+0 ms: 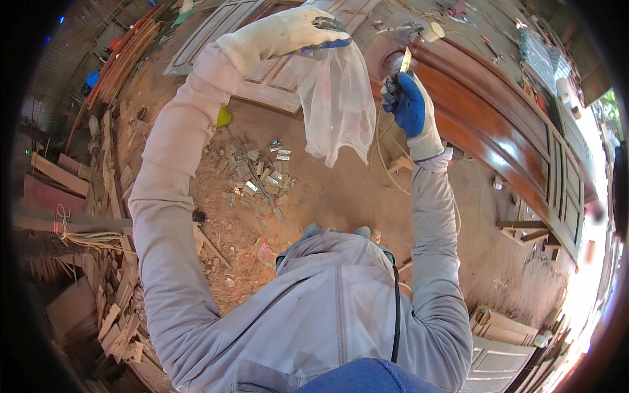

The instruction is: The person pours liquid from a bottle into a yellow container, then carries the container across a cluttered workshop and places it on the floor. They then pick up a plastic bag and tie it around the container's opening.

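My left hand (pixel 301 34), in a white knit glove with blue palm and dark-stained fingertips, is raised at the top. A thin translucent plastic bag (pixel 337 105) hangs limp from its closed fingers. To the right, my right hand (pixel 409 108), in a matching glove, is closed with dark smears on its fingertips. A small flat pale-yellow strip (pixel 406 60) sticks up from that hand; its exact kind cannot be told. Just beyond the right hand lies a large glossy reddish-brown arched wooden panel (pixel 485 118).
Behind the bag lies a panelled wooden door (pixel 265 92). A tool with a white cup (pixel 432 31) is near the arched panel's far end. Small offcuts (pixel 265 180) litter the dusty floor. Scrap wood (pixel 121 314) is piled at left, and a thin hose (pixel 383 157) trails across the floor.
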### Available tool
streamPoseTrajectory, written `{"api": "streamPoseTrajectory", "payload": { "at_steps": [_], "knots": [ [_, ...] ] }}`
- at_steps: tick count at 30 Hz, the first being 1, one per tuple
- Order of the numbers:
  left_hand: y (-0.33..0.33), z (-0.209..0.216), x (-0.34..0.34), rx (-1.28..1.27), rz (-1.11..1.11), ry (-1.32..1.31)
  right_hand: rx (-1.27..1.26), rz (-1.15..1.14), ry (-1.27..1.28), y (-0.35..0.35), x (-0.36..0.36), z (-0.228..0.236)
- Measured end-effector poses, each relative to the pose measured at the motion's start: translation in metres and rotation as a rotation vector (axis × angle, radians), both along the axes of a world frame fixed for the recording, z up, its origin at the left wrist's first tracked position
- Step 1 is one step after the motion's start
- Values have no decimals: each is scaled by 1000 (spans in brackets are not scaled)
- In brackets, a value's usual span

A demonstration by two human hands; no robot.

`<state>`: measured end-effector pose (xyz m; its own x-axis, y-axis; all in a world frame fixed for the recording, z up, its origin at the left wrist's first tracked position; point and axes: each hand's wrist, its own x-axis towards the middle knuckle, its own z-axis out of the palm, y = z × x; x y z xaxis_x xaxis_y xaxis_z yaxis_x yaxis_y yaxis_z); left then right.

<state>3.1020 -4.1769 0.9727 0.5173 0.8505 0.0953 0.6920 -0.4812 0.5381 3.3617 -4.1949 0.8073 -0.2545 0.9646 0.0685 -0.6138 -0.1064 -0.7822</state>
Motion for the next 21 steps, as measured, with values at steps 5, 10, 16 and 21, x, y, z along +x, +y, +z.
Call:
{"api": "streamPoseTrajectory", "payload": {
  "at_steps": [5,10,16,21],
  "knots": [
    [-37,8,-23,-117,209,-244,296,-32,-82,6,-18,-1],
    [-34,-23,-43,-165,106,-632,366,189,126,30,-52,-24],
    [-37,-76,-69,-199,135,-1063,-196,482,528,-25,-134,-16],
    [-45,-137,-111,-508,107,-1632,-116,616,482,-28,-123,-39]
  ]
}}
